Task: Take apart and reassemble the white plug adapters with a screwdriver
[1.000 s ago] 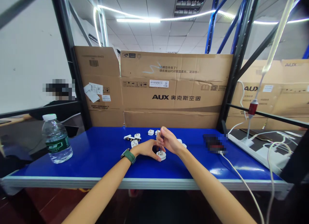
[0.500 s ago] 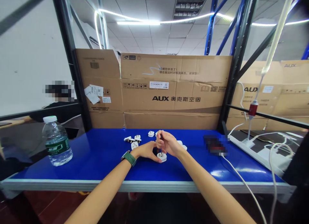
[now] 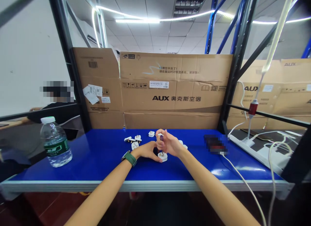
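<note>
A white plug [image 3: 163, 157] lies on the blue tabletop with its pins up. My left hand [image 3: 148, 150], with a green-strapped watch [image 3: 130, 158] on the wrist, grips the plug's left side between thumb and fingers. Above the plug, my right hand [image 3: 168, 143] is closed around a small dark screwdriver [image 3: 161, 138], held upright with its lower end at the plug. Several white plug parts [image 3: 135, 145] lie to the left of my hands, another plug [image 3: 151, 134] sits behind them, and more white pieces [image 3: 184, 146] are partly hidden behind my right hand.
A water bottle [image 3: 56, 142] stands at the left. At the right are a blurred dark device [image 3: 215, 145] with a white cable and a white power strip [image 3: 256, 154]. A cardboard sheet [image 3: 175, 89] closes off the back. A person [image 3: 58, 99] is beyond the left frame.
My right hand has shifted slightly, and the screwdriver's handle shows more clearly in it. My left hand stays at the plug. The whole view has moved a little.
</note>
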Tool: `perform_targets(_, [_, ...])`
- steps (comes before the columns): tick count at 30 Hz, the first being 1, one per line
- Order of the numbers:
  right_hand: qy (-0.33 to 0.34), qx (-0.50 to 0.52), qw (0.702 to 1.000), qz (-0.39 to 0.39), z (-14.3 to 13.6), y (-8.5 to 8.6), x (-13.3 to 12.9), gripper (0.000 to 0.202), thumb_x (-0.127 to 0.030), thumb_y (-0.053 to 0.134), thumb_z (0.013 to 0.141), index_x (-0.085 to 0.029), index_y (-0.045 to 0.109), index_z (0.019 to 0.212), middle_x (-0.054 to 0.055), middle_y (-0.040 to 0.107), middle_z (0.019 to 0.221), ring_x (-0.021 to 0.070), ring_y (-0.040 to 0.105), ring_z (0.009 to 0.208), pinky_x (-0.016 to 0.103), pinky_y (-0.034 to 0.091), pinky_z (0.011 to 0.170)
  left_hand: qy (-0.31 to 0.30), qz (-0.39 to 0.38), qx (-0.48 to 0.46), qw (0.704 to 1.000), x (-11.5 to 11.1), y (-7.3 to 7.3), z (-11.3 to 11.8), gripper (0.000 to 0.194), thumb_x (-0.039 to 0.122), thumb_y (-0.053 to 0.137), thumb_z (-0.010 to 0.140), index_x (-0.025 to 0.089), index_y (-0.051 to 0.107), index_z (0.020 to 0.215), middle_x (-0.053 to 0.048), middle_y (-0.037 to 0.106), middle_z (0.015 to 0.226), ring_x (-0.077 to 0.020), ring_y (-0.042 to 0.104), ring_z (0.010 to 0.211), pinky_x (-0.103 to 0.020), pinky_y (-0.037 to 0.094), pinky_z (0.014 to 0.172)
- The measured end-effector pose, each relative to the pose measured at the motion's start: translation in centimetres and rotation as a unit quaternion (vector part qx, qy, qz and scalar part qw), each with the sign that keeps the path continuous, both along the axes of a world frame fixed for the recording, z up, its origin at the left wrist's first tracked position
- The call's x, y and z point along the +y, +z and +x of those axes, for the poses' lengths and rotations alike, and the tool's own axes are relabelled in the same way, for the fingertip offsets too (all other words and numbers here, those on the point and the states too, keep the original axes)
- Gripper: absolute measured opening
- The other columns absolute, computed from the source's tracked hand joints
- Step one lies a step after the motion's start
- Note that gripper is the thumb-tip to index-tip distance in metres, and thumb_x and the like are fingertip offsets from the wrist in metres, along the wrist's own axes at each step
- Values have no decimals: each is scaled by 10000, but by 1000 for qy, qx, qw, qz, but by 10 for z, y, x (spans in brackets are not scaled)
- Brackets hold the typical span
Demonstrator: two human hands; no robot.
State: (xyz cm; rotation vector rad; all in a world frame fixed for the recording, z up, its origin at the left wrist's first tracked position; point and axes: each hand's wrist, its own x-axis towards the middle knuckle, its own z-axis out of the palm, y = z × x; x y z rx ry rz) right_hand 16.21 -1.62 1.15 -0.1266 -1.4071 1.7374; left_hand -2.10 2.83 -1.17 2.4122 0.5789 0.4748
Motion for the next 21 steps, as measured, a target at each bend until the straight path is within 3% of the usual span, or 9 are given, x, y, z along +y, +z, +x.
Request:
perform_targets(4, [-33, 10, 999, 15, 0, -1, 0, 333, -478, 733, 859, -221, 524, 900, -37, 465, 667, 106, 408, 566, 212, 336, 516, -4, 4, 10, 1000, 1, -1, 0, 501, 426, 865, 682, 184, 738, 1102, -42, 734, 1001, -216, 653, 941, -314, 498, 863])
perform_targets(8, [-49, 6, 999, -2, -3, -2, 4, 383, -530, 681, 886, -173, 560, 818, 4, 497, 733, 107, 436, 576, 227, 335, 493, -1, 18, 7, 1000, -1, 2, 1, 498, 420, 876, 665, 193, 752, 1090, -40, 729, 998, -206, 646, 912, -304, 490, 846])
perform_targets(15, [-23, 43, 998, -49, -1, 2, 4, 398, -604, 534, 952, -215, 523, 864, -51, 378, 598, 93, 251, 493, 213, 262, 485, -18, 17, 21, 999, -5, 9, 1, 483, 416, 856, 695, 211, 756, 1120, -31, 718, 955, -188, 621, 878, -288, 471, 826])
perform_targets(21, [-64, 104, 992, -29, 12, 10, 8, 384, -542, 566, 951, -225, 421, 790, -73, 287, 561, 93, 158, 472, 211, 201, 470, -9, -3, 41, 999, -5, 10, 1, 538, 446, 853, 693, 229, 741, 1173, -44, 705, 1012, -185, 618, 888, -276, 469, 812])
